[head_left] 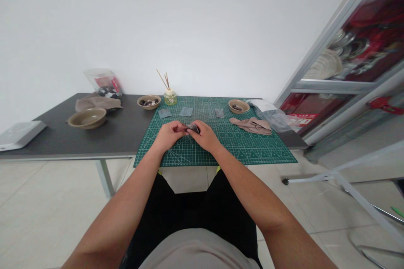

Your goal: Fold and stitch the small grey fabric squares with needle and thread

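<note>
Over the front half of the green cutting mat (252,151), my left hand (170,135) and my right hand (205,137) meet, fingers closed. Between them is a small, greyish see-through plastic bag (192,127) with something dark in or behind it. My left fingertips pinch its left side, and my right thumb and fingers grip its right side. Just beyond my hands, a flat plastic bag (186,112) lies on the mat, with a second small bag (164,113) to its left and a third bag (219,113) to the right.
Bowls of dark and light stones stand back left (149,102) and back right (239,106). A brown cloth (252,126) and crumpled plastic (274,115) lie right. A reed diffuser (170,96) stands behind. Another bowl (87,118) and a white device (22,134) sit left.
</note>
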The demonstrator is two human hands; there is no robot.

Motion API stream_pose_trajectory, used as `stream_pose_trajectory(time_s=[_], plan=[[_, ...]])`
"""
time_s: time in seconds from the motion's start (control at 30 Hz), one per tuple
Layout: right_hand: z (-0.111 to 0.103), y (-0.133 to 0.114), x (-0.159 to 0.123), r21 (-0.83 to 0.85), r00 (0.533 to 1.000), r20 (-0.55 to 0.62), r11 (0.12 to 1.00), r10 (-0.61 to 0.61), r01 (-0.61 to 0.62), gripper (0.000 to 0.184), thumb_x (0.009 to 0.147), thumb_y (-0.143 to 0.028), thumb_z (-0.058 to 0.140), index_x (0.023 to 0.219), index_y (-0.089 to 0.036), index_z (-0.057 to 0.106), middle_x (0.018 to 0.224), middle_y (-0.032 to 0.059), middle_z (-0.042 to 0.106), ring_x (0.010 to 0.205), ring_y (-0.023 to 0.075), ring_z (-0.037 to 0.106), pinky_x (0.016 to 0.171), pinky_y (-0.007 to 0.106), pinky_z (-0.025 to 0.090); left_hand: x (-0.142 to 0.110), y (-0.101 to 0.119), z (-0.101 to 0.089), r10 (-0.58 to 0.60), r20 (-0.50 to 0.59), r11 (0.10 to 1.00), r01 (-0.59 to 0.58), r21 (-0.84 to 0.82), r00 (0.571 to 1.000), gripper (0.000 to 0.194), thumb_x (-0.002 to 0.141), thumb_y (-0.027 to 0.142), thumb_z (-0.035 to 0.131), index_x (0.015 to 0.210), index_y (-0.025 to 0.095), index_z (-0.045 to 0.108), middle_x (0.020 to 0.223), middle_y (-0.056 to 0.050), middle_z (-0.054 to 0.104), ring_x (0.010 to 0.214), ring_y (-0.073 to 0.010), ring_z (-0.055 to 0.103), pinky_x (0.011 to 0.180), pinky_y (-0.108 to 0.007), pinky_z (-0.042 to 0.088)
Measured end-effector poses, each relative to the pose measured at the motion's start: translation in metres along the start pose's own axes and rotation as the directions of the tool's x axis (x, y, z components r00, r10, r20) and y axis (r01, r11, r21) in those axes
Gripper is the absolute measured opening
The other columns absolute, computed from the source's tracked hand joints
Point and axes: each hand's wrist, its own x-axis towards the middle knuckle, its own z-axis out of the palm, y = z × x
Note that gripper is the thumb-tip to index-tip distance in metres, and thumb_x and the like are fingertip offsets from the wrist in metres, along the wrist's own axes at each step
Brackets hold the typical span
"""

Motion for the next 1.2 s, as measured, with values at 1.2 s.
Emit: stream_pose_trajectory(time_s=[1.2], plan=[[-0.0002, 0.0023, -0.0001, 0.089, 0.999, 0.048, 0.996, -0.026, 0.021, 0.014, 0.089, -0.032, 0.054, 0.096, -0.02, 0.056, 0.092, 0.002, 0.061, 0.084, 0.0167, 0.055, 0.079, 0.029, 0.041, 0.0008, -0.0004, -0.0007, -0.002, -0.017, 0.997, 0.001, -0.077, 1.0, 0.024, 0.059, 0.025, 0.08, 0.069, 0.018, 0.059, 0.081, -0.001, 0.072, 0.07, -0.0145, 0.065, 0.069, -0.029, 0.052]])
